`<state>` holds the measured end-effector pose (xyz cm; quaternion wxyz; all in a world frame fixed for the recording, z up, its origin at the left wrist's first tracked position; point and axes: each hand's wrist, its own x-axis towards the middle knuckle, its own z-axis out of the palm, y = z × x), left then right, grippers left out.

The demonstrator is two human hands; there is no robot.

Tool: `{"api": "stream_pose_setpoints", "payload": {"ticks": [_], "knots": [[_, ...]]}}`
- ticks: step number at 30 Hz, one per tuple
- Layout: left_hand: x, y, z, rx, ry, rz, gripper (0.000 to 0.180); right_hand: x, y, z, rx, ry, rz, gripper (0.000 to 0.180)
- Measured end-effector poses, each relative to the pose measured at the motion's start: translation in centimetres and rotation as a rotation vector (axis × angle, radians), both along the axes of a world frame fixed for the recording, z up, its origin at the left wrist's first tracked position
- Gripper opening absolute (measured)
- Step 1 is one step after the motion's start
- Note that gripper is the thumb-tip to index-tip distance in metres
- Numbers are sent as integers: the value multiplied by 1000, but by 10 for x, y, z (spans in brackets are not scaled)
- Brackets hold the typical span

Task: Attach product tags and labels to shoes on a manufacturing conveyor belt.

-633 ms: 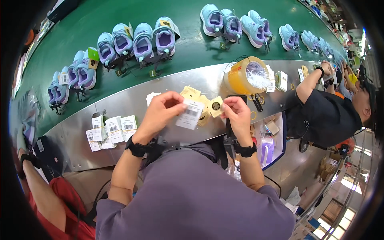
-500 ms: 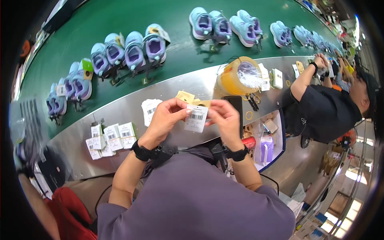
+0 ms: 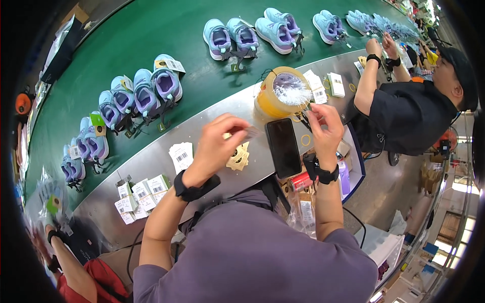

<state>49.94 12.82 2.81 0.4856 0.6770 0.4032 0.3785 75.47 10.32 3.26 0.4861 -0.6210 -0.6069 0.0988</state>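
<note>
My left hand (image 3: pixel 218 149) is closed in a pinch over the metal bench, holding a hang tag (image 3: pixel 251 133) that shows nearly edge-on and blurred. Below it lie tan paper tags (image 3: pixel 238 157), partly hidden by my hand. My right hand (image 3: pixel 327 130) is raised at the right side of a yellow roll-shaped holder (image 3: pixel 267 101). Its thumb and finger close beside a bundle of thin white plastic strands (image 3: pixel 292 92) that fills the holder's middle; what they grip is too small to make out. A black phone (image 3: pixel 284 146) lies between my hands.
Light-blue and purple shoes (image 3: pixel 146 93) stand in pairs along the green belt (image 3: pixel 192 76). Stacks of white barcode tags (image 3: pixel 144 194) lie at the left; more white tags (image 3: pixel 182 156) are nearer my left hand. A co-worker (image 3: pixel 404 111) works at the right, another person's arm (image 3: pixel 73 265) at lower left.
My hands have parted: the left keeps the tag, now turned edge-on, and the right has moved up and right to the white strands. Shoes on the belt have shifted left.
</note>
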Motion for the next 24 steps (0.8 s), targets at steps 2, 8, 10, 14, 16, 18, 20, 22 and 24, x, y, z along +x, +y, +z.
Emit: {"api": "stream_pose_setpoints", "payload": {"ticks": [2,8,10,14,16,18,20,22,24], "knots": [[22,9,-1,92,-2,-73,16,6,3,2,28,-102,29,18],[107,27,2,373,-48,-192,13,6,-1,24,91,75,115,12],[119,27,8,306,-26,-205,12,4,-17,43,233,319,86,9],[121,31,7,223,33,-179,16,18,-18,65,509,462,1,7],[121,27,10,292,-66,-150,19,19,-21,67,408,454,18,5],[109,20,16,197,-140,-88,19,16,-24,64,253,481,98,9],[100,16,14,1,-329,50,15,14,-19,68,84,323,142,12],[91,15,21,-233,-450,84,14,8,-8,68,-84,165,184,16],[88,14,32,-444,-591,151,14,-9,8,65,25,-31,294,26]]}}
